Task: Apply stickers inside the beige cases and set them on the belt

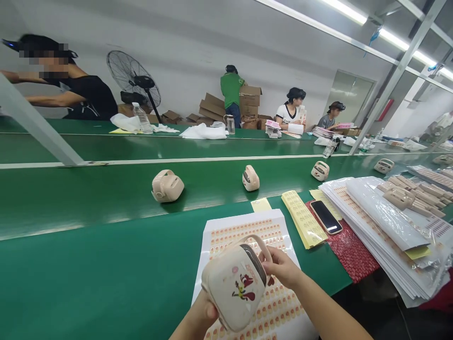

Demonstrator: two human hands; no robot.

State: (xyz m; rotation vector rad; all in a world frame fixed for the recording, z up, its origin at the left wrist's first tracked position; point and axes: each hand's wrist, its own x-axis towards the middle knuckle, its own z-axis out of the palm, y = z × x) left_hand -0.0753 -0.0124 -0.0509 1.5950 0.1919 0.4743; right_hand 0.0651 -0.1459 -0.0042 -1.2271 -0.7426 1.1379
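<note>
A cream, rounded boxy device [235, 288] with a loop handle, a dark strip along its top and a coloured cartoon print is held tilted over the bench. My left hand [203, 309] grips it from the lower left, its fingers mostly hidden behind the body. At the upper right, my right hand [281, 267] has its fingers closed at the handle beside the dark strip; whether a small sticker is between them I cannot make out. Beneath the device lies a white sheet [215, 226] with rows of small orange stickers.
Similar devices [168, 186] sit spaced along the green belt [106, 184]. To the right are yellow label sheets [304, 219], a phone [325, 217] on red wrap, and stacked sticker sheets [385, 245] with beige parts on top. Co-workers sit and stand beyond the belt near a fan [143, 82].
</note>
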